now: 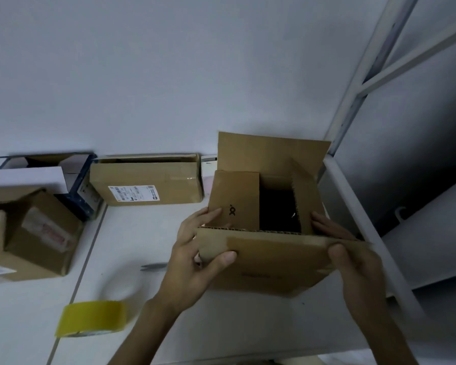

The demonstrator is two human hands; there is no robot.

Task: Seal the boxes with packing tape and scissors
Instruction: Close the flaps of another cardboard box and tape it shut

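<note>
Open brown cardboard box (269, 262) on white table (132, 233); left hand (192, 262) and right hand (358, 267) each grasp its near flap, thumbs outside. Left of box: yellow tape roll (92, 318), grey scissors (154, 266).

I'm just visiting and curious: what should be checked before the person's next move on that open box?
1. Grip on the box: ok, left hand and right hand hold its near flap.
2. All flaps folded shut: not ok, far flap stands upright.
3. The tape roll lies on the table nearby: ok.
4. The scissors in sight: ok, partly behind the left hand.
5. Contents settled inside: cannot tell, interior dark.
</note>
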